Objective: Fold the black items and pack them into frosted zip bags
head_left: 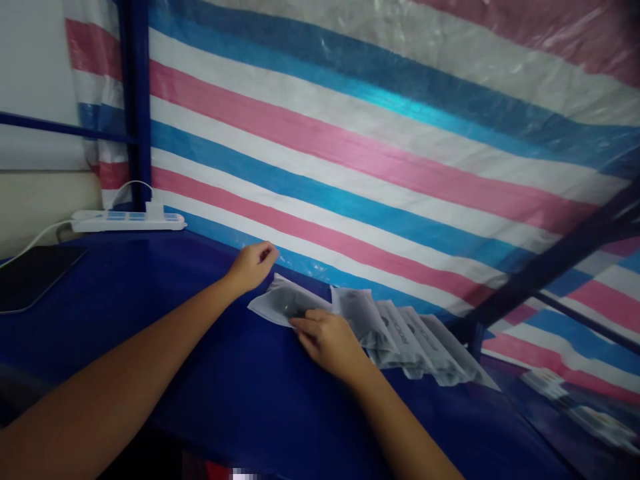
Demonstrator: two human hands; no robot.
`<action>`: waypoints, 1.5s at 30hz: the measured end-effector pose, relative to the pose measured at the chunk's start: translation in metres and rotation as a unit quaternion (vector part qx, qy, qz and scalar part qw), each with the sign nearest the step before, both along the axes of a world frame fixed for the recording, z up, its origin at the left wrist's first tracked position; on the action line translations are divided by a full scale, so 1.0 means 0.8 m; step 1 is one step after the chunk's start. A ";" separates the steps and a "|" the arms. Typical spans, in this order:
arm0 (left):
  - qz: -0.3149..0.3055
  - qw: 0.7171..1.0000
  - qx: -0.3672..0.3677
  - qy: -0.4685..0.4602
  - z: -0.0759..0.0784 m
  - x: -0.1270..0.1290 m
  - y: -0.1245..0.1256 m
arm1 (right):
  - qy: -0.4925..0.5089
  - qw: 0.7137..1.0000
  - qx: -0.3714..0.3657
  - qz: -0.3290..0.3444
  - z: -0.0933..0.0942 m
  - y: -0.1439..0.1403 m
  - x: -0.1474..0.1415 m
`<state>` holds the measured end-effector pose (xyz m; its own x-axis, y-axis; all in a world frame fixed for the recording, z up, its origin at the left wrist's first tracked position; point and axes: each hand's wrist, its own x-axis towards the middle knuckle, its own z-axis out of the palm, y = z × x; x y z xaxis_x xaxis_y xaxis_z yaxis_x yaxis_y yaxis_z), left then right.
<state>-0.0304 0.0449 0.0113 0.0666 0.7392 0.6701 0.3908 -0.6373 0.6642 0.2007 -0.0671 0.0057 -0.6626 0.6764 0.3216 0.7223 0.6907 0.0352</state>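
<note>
My right hand (pixel 327 340) rests on a clear plastic packet (pixel 281 301) with a dark item inside, fingers pressing its near edge against the blue table (pixel 210 373). My left hand (pixel 251 265) hovers just behind that packet's far corner, fingers curled with nothing visible in them, close to the striped tarp (pixel 380 160). To the right of my right hand, a row of several similar packets (pixel 410 337) lies overlapping along the foot of the tarp.
A white power strip (pixel 127 221) with a plugged cable sits at the back left. A dark tablet (pixel 30 277) lies at the left edge. Blue metal frame posts (pixel 134 100) stand at left and slant across the right (pixel 550 267). More packets (pixel 580 407) lie far right.
</note>
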 end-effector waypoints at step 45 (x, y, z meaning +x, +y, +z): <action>-0.090 0.932 0.046 0.349 -0.010 0.045 -0.053 | 0.179 0.961 -0.156 -0.143 0.033 0.023 0.059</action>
